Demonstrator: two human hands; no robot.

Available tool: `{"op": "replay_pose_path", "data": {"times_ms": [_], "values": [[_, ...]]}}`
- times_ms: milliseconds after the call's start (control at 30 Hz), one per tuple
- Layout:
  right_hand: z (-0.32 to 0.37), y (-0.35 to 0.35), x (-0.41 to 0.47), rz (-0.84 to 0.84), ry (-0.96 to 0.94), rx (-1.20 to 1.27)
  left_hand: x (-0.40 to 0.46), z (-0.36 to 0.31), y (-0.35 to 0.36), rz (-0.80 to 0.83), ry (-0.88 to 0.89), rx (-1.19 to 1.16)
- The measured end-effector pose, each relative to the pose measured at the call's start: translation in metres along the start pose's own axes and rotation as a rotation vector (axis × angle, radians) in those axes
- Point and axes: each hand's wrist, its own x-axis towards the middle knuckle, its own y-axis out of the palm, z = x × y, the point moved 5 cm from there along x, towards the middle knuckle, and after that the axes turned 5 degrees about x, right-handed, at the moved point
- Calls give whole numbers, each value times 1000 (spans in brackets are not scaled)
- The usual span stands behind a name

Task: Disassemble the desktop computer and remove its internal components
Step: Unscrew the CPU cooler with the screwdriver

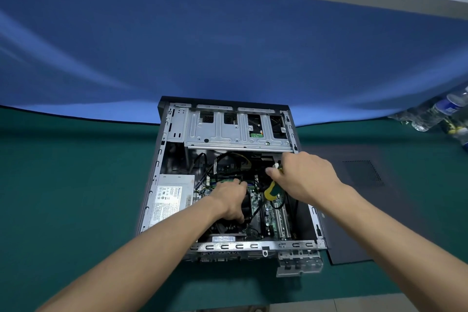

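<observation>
An open desktop computer case (pixel 317 230) lies on its side on the green table, its inside facing up. A silver drive cage (pixel 228 132) fills the far end and a grey power supply (pixel 168 197) sits at the left. The green motherboard (pixel 271 218) shows at the right of the middle. My left hand (pixel 231 201) is down inside the case, fingers curled around the black CPU cooler fan (pixel 249 206). My right hand (pixel 301 176) grips a yellow-and-green-handled screwdriver (pixel 272 191), over black cables near the far right of the board.
The removed dark side panel (pixel 359 185) lies flat on the table right of the case. Several plastic water bottles (pixel 440 113) lie at the far right edge. A blue cloth backdrop (pixel 228 45) hangs behind the table. A loose metal bracket (pixel 300 263) juts from the case's near right corner.
</observation>
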Motion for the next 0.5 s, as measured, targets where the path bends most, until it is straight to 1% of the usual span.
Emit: {"op": "replay_pose_path", "data": {"times_ms": [67,133,167,200,267,300,367,400,467,500], "values": [[4,2,1,109,-110,136,0,0,0,-1,0,-1],[4,2,0,182,-109,252,1,1,0,-1,1,-2],[1,2,-1,156,-61,250,1,1,0,-1,1,-3],[-1,0,-2,95,-4,183,1,1,0,-3,0,-4],[-5,0,-3,-33,91,-21,1,1,1,-5,1,1],[-5,0,-4,-72,110,-69,2,1,1,-5,1,3],[-1,-1,-5,-103,83,-37,2,1,1,-5,0,4],[2,0,-6,-78,39,24,2,1,1,-2,0,4],[8,3,-6,40,-55,157,2,1,1,-3,0,4],[10,4,-6,90,-67,208,2,2,1,-4,2,6]]}}
